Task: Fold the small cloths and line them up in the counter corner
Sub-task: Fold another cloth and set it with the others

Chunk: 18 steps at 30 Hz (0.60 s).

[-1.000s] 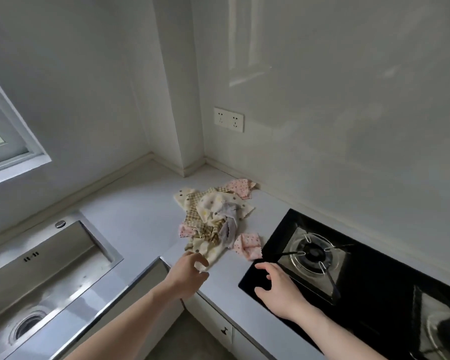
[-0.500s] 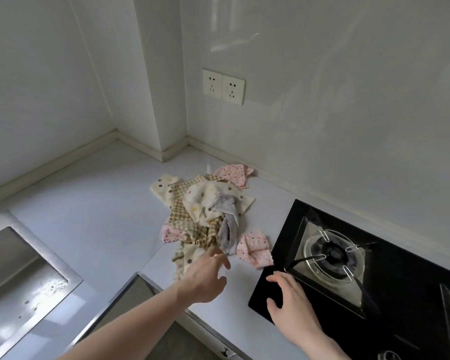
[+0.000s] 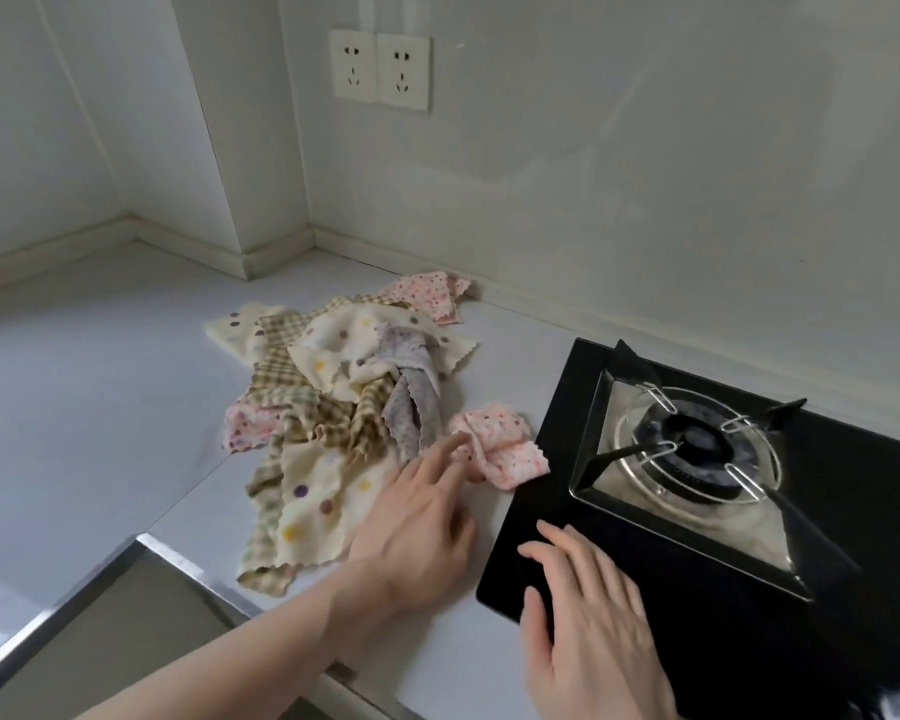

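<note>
Neither grip holds anything that we can see. Nearest to us, our right hand [image 3: 588,626] lies flat with straight, slightly spread fingers on the front left corner of the black glass hob [image 3: 749,641], palm down. Our left hand [image 3: 417,527] reaches forward from the lower left, fingers extended and relaxed; its fingertips touch the crumpled pink floral cloth [image 3: 500,446] that sits just beside the hob's left edge, and the heel of the hand lies over the edge of a cream polka-dot cloth [image 3: 315,506]. We cannot tell whether the fingertips press on the pink cloth or only brush it.

Beyond the hands, the small cloths form a loose, unfolded heap [image 3: 333,387] on the pale surface [image 3: 74,397]: the cream dotted cloth in front over a checked one, a tan gingham cloth [image 3: 328,423] bunched in the middle, a grey cloth [image 3: 414,402] draped toward the right, another pink piece [image 3: 245,423] at the left, and more cream dotted cloth on top. A further pink floral cloth [image 3: 430,296] lies at the far end, near the wall's skirting.

To the right, the gas burner [image 3: 694,446] sits in its steel tray under a wire pan support. The surface's corner [image 3: 276,252] is behind the heap, and a double wall socket [image 3: 380,67] is mounted above it.
</note>
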### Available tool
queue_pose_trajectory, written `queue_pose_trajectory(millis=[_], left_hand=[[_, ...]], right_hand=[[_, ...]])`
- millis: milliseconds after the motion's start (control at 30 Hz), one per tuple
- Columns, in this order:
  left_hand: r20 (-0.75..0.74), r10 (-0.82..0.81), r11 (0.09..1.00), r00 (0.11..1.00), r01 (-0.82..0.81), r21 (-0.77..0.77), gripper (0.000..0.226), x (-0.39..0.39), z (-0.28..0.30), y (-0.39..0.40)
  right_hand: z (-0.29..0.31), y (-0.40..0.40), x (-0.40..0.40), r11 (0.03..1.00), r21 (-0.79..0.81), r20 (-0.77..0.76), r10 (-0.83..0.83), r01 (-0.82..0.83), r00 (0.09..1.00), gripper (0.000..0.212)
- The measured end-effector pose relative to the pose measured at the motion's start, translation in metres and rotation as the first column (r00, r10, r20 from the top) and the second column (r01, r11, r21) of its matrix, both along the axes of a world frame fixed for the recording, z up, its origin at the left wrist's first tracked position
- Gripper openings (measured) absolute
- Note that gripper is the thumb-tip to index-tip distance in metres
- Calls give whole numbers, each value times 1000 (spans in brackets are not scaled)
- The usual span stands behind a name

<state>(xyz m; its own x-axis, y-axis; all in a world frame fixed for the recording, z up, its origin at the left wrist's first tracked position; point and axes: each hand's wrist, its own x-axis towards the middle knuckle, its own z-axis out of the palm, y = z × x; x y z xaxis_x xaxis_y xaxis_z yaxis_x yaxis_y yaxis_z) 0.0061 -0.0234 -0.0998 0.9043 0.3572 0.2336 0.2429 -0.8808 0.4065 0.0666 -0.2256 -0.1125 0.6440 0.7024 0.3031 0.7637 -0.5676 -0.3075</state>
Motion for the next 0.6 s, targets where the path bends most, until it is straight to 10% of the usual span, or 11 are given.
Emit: queue_pose_trajectory(millis=[600], left_hand=[[3,76,995,997,-76,57,48,-28,-8,-20]], right_hand=[[3,-12,-25,997,73,-29,-1,3,1000,28]])
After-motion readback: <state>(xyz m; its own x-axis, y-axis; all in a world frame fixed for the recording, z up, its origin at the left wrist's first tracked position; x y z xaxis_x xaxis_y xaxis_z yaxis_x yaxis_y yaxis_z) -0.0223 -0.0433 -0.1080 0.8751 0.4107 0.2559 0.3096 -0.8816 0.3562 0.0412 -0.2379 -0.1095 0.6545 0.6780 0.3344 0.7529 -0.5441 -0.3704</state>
